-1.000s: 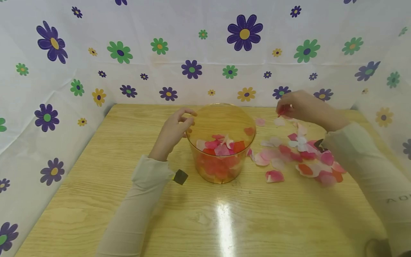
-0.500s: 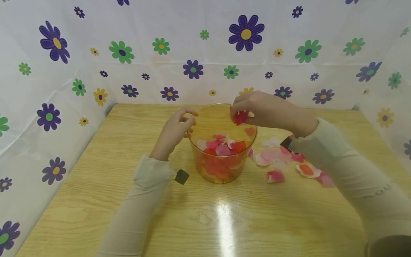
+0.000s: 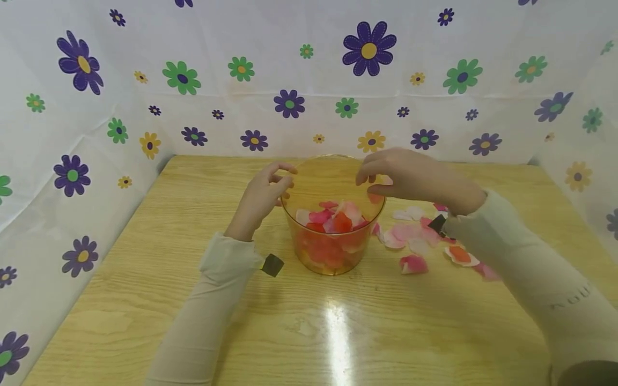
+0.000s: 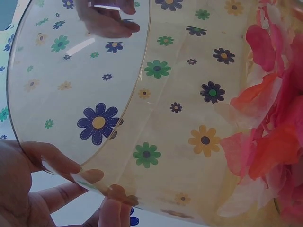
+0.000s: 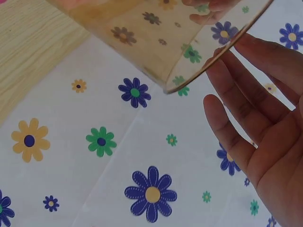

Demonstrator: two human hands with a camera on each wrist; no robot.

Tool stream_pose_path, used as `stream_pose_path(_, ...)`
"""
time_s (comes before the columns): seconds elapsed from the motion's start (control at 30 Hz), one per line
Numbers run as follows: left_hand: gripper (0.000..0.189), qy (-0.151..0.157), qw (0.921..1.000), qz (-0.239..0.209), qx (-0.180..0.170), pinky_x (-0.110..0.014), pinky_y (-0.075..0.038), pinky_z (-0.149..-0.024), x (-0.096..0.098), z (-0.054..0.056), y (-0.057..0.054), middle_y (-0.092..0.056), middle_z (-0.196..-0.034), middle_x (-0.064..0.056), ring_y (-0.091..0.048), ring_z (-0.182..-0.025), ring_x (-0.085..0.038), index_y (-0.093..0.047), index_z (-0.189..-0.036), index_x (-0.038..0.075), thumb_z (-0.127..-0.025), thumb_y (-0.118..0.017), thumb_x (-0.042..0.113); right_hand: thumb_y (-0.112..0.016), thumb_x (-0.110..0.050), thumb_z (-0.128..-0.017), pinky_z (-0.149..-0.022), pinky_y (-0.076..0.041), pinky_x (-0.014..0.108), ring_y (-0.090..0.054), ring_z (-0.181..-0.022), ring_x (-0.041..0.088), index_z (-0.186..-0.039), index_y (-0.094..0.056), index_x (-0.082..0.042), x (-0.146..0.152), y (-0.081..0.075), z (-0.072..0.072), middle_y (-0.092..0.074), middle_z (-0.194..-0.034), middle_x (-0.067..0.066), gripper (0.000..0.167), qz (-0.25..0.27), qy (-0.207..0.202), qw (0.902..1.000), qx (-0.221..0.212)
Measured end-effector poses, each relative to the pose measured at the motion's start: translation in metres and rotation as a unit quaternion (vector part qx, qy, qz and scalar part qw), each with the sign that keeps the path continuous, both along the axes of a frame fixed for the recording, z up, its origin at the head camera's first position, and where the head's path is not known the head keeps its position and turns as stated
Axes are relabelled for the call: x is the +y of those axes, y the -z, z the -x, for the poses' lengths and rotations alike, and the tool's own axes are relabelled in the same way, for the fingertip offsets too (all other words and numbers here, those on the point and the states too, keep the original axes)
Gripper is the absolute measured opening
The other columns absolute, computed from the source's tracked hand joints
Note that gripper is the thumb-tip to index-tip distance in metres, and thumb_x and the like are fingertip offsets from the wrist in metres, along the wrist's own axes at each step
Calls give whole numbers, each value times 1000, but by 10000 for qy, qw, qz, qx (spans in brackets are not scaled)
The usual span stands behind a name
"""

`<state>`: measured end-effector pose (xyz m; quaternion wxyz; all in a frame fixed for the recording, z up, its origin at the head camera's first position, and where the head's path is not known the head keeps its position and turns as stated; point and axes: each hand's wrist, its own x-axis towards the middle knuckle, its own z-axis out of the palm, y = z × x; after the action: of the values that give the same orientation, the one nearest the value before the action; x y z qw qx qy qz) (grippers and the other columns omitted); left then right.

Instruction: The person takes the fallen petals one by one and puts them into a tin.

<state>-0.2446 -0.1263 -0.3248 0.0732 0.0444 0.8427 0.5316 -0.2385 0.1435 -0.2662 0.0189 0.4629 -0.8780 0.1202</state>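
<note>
A see-through amber plastic bucket (image 3: 318,179) stands upright mid-table, part filled with pink, red and pale petals (image 3: 341,222). My left hand (image 3: 256,201) is at its left side, and in the left wrist view those fingertips (image 4: 113,208) touch the wall just by the rim. Over the right rim hangs my right hand (image 3: 410,174), fingers loosely bent and holding nothing. From the right wrist, its fingers (image 5: 220,118) show spread beside the rim, palm bare. Loose petals (image 3: 403,235) lie on the table right of the bucket, some hidden behind the right forearm.
The wooden table (image 3: 145,257) reaches back to a white cloth (image 3: 212,32) printed with flowers, which also hangs at both sides. A small dark square (image 3: 273,265) is attached at the left cuff, and another (image 3: 436,225) at the right cuff.
My right hand came left from the loose petals with red and pink ones pinched, then let them go into the bucket. A red petal now tops the heap. The left hand stayed put.
</note>
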Motion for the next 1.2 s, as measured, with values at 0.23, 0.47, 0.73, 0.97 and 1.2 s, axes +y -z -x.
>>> stream_pose_path(0.23,30,-2,10000,-18,1,-30,-47,-75,-1,1,0,-58,-114,-15,-55,-89,-25,-52,-123,15,-95,-45,23,-71,-7,-80,-81,-54,36,-64,-92,18,-104,-67,-10,36,16,-12,-68,-102,2,25,197,632,9977,155)
stream_pose_path(0.47,30,-20,10000,3,-1,-30,-48,-74,-2,2,1,-57,-117,-18,-56,-93,-29,-51,-124,15,-96,-44,22,-74,-19,-79,-84,-53,40,-63,-102,24,-113,-64,-14,75,57,-11,-65,-113,3,36,-459,1221,9912,-226)
stream_pose_path(0.73,31,45,10000,-7,-20,-31,-48,-74,-1,2,2,-56,-119,-21,-57,-97,-35,-51,-125,14,-97,-43,21,-75,-17,-77,-95,-45,53,-50,-120,41,-126,-54,-7,88,108,-10,-50,-133,20,54,-733,852,9881,-1047)
stream_pose_path(0.97,30,80,9999,-64,-62,-32,-48,-77,-2,1,1,-55,-120,-21,-56,-101,-37,-50,-125,14,-97,-44,23,-80,-29,-71,-98,-40,59,-42,-127,45,-135,-47,-18,68,123,-9,-41,-143,19,73,-1382,900,9698,-1799)
stream_pose_path(1.2,30,69,10000,-45,-26,-30,-47,-74,-3,1,1,-56,-117,-19,-56,-95,-32,-51,-124,14,-96,-44,21,-82,-19,-69,-95,-46,52,-52,-119,37,-131,-52,-22,61,130,-6,-46,-138,12,70,-1591,805,9701,-1646)
